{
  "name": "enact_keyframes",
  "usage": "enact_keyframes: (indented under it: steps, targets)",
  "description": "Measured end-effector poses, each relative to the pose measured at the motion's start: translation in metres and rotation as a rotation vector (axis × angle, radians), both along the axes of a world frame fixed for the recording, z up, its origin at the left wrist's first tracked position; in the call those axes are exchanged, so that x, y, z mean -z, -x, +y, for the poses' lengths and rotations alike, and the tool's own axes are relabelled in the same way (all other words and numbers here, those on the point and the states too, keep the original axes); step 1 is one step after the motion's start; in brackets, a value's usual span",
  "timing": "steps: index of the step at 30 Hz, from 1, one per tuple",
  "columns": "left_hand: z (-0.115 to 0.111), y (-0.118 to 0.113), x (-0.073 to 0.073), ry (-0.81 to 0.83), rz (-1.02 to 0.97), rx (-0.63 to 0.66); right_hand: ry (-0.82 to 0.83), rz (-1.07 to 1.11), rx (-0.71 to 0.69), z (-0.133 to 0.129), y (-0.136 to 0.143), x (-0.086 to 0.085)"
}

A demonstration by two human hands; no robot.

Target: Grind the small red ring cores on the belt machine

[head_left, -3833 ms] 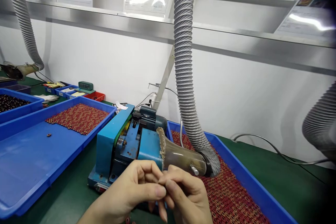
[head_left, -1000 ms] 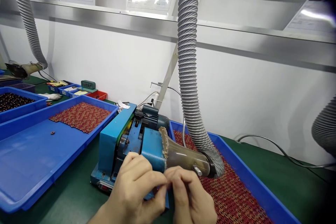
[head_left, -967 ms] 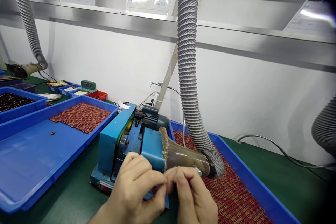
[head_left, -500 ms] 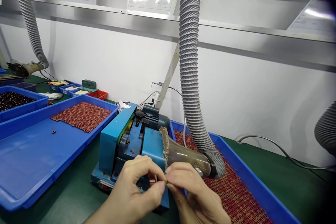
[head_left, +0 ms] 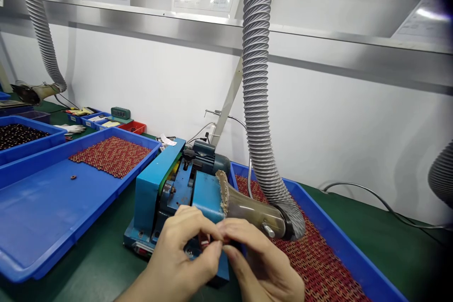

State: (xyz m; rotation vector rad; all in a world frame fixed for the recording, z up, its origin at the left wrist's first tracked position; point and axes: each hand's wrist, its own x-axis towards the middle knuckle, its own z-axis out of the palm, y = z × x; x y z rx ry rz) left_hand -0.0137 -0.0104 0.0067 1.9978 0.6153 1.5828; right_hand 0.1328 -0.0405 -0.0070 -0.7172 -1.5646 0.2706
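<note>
My left hand [head_left: 184, 250] is closed in a pinch, thumb and index fingertip together. My right hand [head_left: 264, 259] meets it there, its fingers bent and fingertips touching those of the left. Whatever they pinch is small and hidden by the fingertips. Just behind both hands stands a blue belt-driven machine [head_left: 208, 193] with a motor [head_left: 203, 151]. A brownish translucent suction hood [head_left: 253, 210] with a ragged edge adjoins its right side. To the right, a blue tray [head_left: 357, 250] holds many small red-brown rings [head_left: 327, 264].
A grey ribbed hose [head_left: 256, 71] hangs down to the hood. On the left lies a blue tray [head_left: 31, 217] with a patch of rings [head_left: 113, 155] and one loose ring [head_left: 73, 177]. Beyond are a tray of dark pieces [head_left: 21, 136], a glove [head_left: 72, 129] and a red bin [head_left: 132, 127].
My right hand has shifted slightly left, and its index finger now overlaps the left fingertips more. A thin brownish edge seen between the fingertips before is now covered. My left hand is almost still.
</note>
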Motion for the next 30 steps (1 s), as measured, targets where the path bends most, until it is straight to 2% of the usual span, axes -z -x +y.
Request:
enact_keyframes:
  steps: [2, 4, 6, 7, 9, 11, 12, 13, 16, 17, 19, 22, 27, 30]
  targets:
    - [0.0, -0.001, 0.001, 0.026, 0.003, 0.017, -0.14, -0.12, 0.068, 0.0, 0.002, 0.001]
    - [0.001, -0.003, 0.004, -0.119, 0.042, -0.038, -0.191, -0.149, 0.202, -0.001, 0.006, 0.003]
    - [0.001, -0.005, 0.007, -0.347, 0.093, -0.174, -0.042, -0.081, 0.291, -0.003, 0.01, 0.004]
    - [0.001, -0.006, 0.008, -0.445, 0.119, -0.248, 0.096, -0.006, 0.261, -0.004, 0.011, 0.004]
    - [0.0, -0.007, 0.009, -0.538, 0.142, -0.351, 0.343, 0.17, 0.027, -0.005, 0.011, 0.003]
    - [0.0, -0.006, 0.008, -0.494, 0.116, -0.329, 0.385, 0.305, -0.21, -0.005, 0.01, 0.002]
    - [0.0, -0.005, 0.006, -0.434, 0.089, -0.283, 0.33, 0.333, -0.237, -0.004, 0.01, 0.002]
    - [-0.001, -0.004, 0.004, -0.356, 0.058, -0.233, 0.246, 0.335, -0.194, -0.003, 0.01, 0.002]
    - [-0.001, -0.001, -0.001, -0.12, -0.003, -0.099, 0.007, 0.263, 0.074, -0.002, 0.012, 0.002]
    - [-0.001, 0.0, -0.001, -0.06, -0.018, -0.067, -0.042, 0.228, 0.12, -0.002, 0.012, 0.002]
    - [-0.001, 0.001, -0.001, 0.029, -0.046, -0.013, -0.088, 0.117, 0.104, -0.001, 0.01, 0.001]
    - [0.0, 0.001, 0.001, 0.101, -0.087, 0.054, -0.086, -0.002, 0.007, 0.0, 0.004, -0.002]
    - [-0.002, -0.001, 0.0, 0.18, -0.11, 0.13, 0.015, 0.072, -0.11, 0.004, 0.0, -0.001]
    - [-0.002, -0.001, -0.002, 0.191, -0.093, 0.127, 0.033, 0.072, -0.147, 0.005, -0.001, 0.0]
